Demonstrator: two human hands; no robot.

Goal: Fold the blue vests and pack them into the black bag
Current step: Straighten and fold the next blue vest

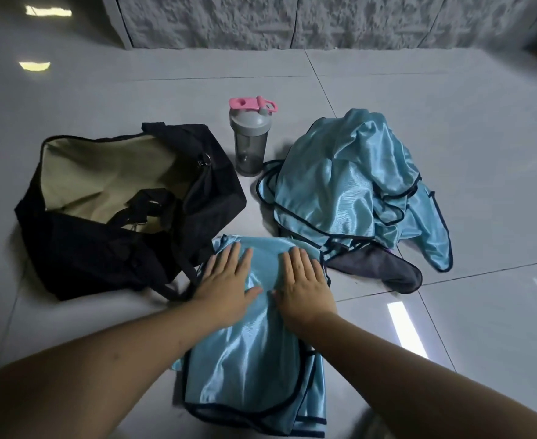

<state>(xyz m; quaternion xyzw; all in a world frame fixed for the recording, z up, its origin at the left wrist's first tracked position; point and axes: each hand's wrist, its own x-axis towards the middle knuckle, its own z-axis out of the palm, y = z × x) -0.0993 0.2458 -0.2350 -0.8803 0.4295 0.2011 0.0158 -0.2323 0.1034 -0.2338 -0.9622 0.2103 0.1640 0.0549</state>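
You are pressing your left hand (229, 288) and right hand (305, 288) flat, fingers straight and grasping nothing, on the blue vest (245, 359) on the floor (451, 122), most likely to smooth it for folding. The black bag (118, 217) is lying open just beside it, ready for packing, with more vests (340, 185) piled on your right. Your arms are hiding parts of the vest, and I cannot tell how many vests are in the pile.

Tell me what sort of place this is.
Probably an indoor floor beside a wall, perhaps at a gym or home: glossy grey floor tiles, a rough grey block wall, and a black duffel bag beside a shaker bottle.
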